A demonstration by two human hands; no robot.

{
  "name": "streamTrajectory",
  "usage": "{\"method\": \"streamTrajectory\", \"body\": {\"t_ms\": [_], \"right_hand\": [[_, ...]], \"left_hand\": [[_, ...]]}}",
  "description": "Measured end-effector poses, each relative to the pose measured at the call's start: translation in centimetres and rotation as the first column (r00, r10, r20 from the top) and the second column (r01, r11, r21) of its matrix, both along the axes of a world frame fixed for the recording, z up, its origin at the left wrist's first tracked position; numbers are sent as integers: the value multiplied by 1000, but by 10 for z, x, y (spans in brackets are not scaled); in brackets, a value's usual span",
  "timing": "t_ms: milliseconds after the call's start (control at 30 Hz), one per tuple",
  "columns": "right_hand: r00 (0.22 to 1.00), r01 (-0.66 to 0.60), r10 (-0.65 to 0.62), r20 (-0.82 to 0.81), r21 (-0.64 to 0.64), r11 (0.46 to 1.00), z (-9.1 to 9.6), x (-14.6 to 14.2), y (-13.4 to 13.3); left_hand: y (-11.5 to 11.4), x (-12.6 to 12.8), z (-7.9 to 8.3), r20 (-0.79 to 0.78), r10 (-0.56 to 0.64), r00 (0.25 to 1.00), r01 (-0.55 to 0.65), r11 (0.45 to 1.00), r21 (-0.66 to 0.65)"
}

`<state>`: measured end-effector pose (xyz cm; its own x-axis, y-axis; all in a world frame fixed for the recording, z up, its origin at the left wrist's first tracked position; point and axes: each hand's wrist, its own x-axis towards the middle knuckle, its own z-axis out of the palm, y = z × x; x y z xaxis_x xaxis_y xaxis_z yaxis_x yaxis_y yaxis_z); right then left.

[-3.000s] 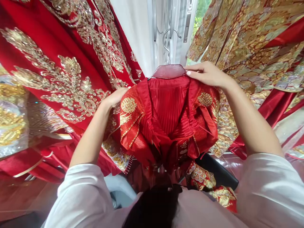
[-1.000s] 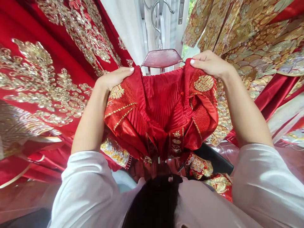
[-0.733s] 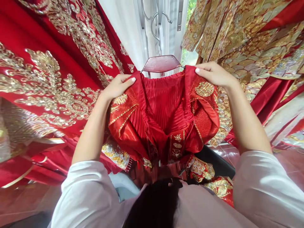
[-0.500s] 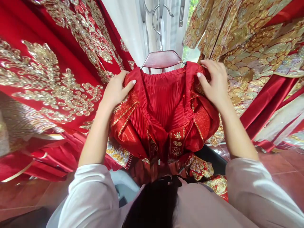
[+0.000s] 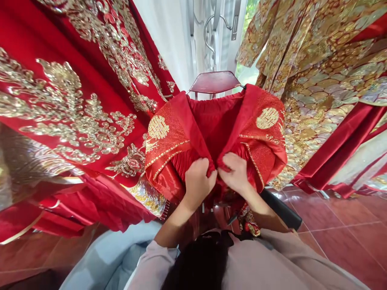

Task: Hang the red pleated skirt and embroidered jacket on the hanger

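Observation:
A red jacket with gold embroidered emblems hangs in front of me on a dark red hanger with a metal hook. My left hand is closed on the jacket's left front edge. My right hand is closed on its right front edge. The two hands sit side by side at the middle of the garment, pulling the two edges together. A pleated red lining shows in the opening above them.
A large red robe with gold and silver embroidery hangs at the left. Gold-scaled robes hang at the right. A white curtain and window frame lie behind. Reddish floor tiles show at the lower right, and a pale blue object at the lower left.
Both hands have left the jacket's shoulders and dropped to the middle, where they now grip the two front edges close together. The jacket front has closed over most of the lining.

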<state>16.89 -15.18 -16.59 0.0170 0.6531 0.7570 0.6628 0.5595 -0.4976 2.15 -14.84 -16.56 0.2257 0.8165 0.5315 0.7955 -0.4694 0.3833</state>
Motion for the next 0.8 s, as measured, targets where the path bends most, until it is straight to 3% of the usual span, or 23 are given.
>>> {"method": "streamTrajectory", "body": {"t_ms": [67,200,367,433,533,633,700,800], "right_hand": [[990,-80,83,116,-28,996,5,-13,8],[984,5,21,176,-148,989,-11,-14,28],[993,26,-17,119,-76,997,-32,-2,29],[994,45,-37,102,-81,996,-35,2,24],[996,57,-51,68,-95,994,-38,6,18],[996,83,-81,32,-81,993,-39,9,11],[994,108,-107,18,-73,992,-39,9,6],[991,135,-135,8,-63,989,-39,9,0]], "left_hand": [[0,2,-3,-16,-30,999,30,1000,-6],[15,0,-19,9,-17,1000,17,994,-112],[17,-5,-44,236,49,971,-31,996,-82],[7,-5,-64,318,95,943,-57,990,-127],[-7,0,-105,405,84,910,36,960,-279],[-5,11,-142,488,135,862,77,918,-389],[6,19,-157,506,161,847,63,916,-396],[29,30,-164,515,152,843,62,925,-375]]}}
